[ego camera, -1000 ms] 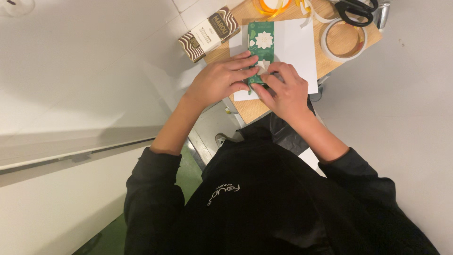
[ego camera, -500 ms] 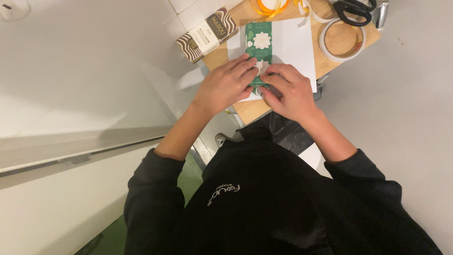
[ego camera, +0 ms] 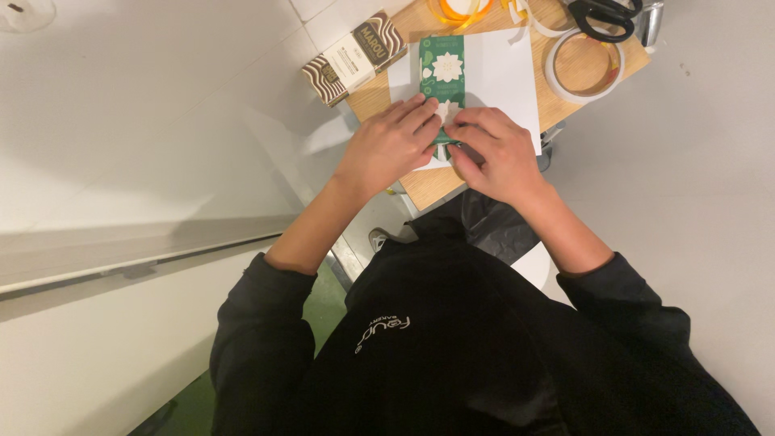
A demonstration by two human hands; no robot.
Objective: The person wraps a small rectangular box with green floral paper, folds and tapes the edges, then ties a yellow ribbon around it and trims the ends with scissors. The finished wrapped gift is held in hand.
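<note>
A flat green box [ego camera: 442, 69] with white flower prints lies lengthwise on a white sheet of paper [ego camera: 500, 77], which is spread on a small wooden table [ego camera: 428, 190]. Both hands work at the near end of the box, at about 6 o'clock from its middle. The left hand [ego camera: 387, 145] lies flat with its fingers nearly straight and close together, the tips pressing on the near left part of the box and the paper beside it. The right hand [ego camera: 494, 153] has its fingers curled, the tips pinching at the near edge of the box; whether they grip the paper's edge, the box or both, I cannot tell, since the fingers cover that spot.

As for progress, the wrapping looks barely begun: the box is laid on the sheet, but most of its top is uncovered and the sheet lies flat, with no fold over the box to be seen. No tape shows on the paper. Folding, taping and any ribbon seem still to be done.

At 10 o'clock from the green box a brown and white striped box [ego camera: 355, 56] lies at the table's edge. A roll of tape [ego camera: 588, 66] lies at 3 o'clock, black scissors [ego camera: 607, 16] at 2 o'clock, and orange ribbon [ego camera: 458, 11] at 12 o'clock.
</note>
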